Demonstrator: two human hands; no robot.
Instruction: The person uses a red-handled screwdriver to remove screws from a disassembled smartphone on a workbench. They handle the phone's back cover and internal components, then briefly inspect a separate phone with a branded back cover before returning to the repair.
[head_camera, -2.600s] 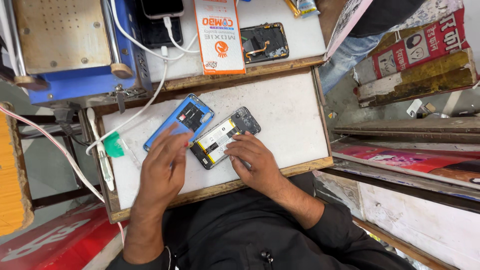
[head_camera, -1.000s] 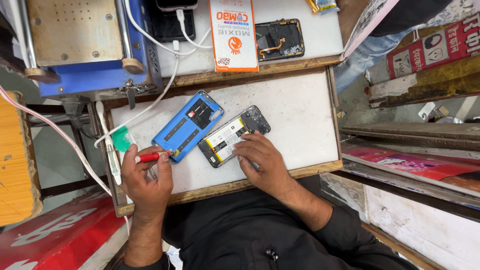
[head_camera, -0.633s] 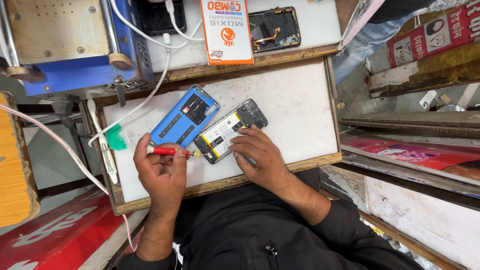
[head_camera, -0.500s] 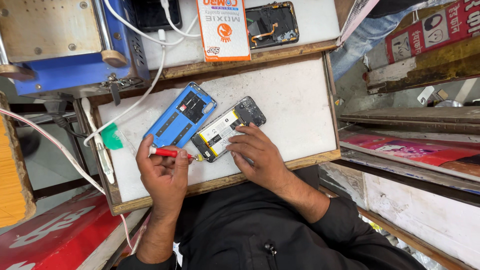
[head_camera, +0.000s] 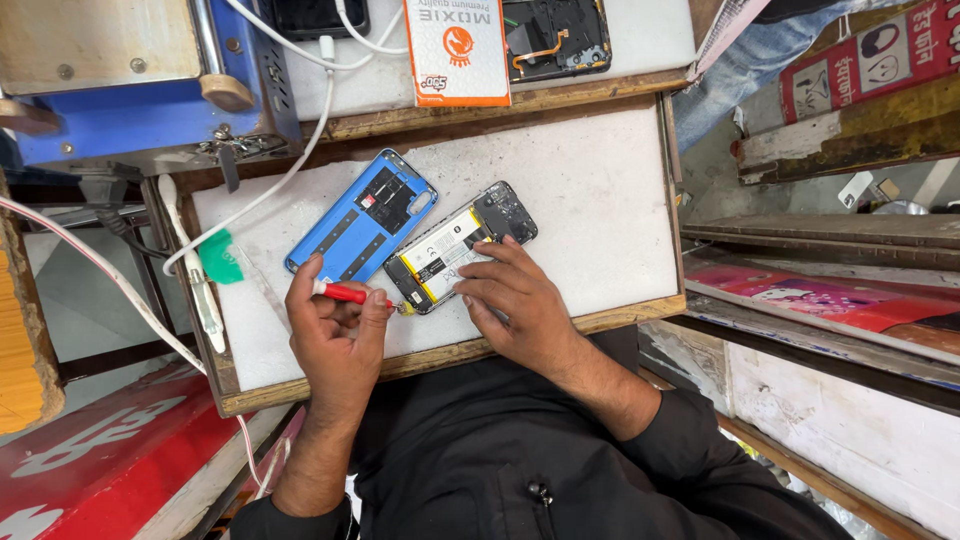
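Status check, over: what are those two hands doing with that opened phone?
Left hand grips red screwdriver, tip at opened phone corner. Right hand pins phone down. Blue back cover alongside, nothing blocking.

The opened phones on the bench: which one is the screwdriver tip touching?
The opened phone with the yellow-white battery, steadied by the right hand. The left hand holds the red screwdriver at its lower corner; the blue back cover lies beside, untouched.

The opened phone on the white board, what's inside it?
Inside the opened phone a white and yellow battery fills the middle, with a dark board at the far end. The right hand covers its near edge; the screwdriver touches the corner.
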